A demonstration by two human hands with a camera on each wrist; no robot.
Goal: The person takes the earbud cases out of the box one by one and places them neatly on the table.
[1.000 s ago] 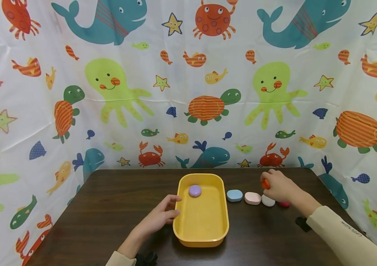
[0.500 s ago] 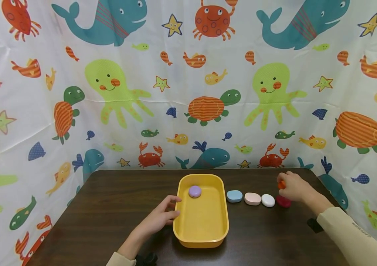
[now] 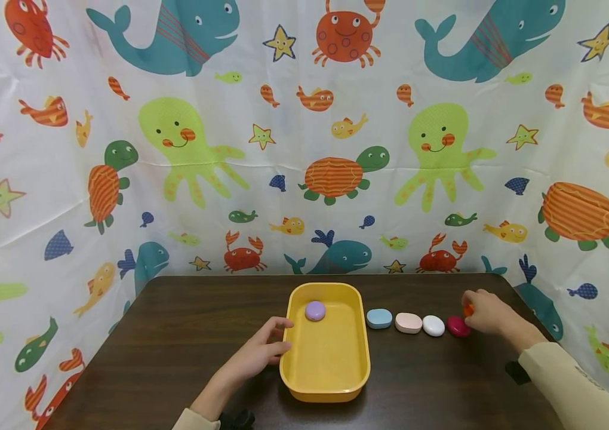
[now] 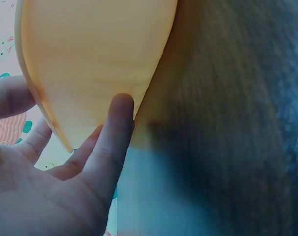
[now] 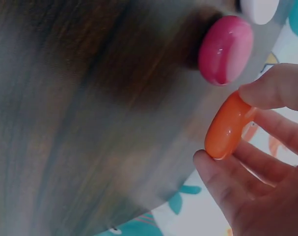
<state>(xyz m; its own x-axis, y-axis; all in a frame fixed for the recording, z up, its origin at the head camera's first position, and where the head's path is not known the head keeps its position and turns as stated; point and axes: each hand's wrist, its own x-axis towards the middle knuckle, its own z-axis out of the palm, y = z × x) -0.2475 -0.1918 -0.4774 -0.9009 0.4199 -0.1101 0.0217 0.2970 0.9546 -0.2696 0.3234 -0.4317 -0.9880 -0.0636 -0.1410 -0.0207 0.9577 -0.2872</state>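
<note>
My right hand (image 3: 486,312) pinches an orange soap bar (image 5: 226,129) between thumb and fingers, close over the table at the right end of a row of soaps. Beside it lies a crimson soap (image 3: 458,326), then a white soap (image 3: 433,325), a pale pink soap (image 3: 409,322) and a light blue soap (image 3: 379,318). My left hand (image 3: 258,348) rests against the left wall of a yellow tub (image 3: 328,396), its relaxed fingers touching the outside near the rim in the left wrist view. Inside the tub, towards its far end, is a purple soap (image 3: 315,310).
The dark wooden table (image 3: 186,334) runs back to a white curtain (image 3: 283,197) printed with sea animals, which also hangs on both sides. The tub stands in the middle, directly left of the row of soaps.
With the orange soap in its fingers, my right hand has moved right and lower past the white and crimson soaps, uncovering them. The left hand and tub stay put.
</note>
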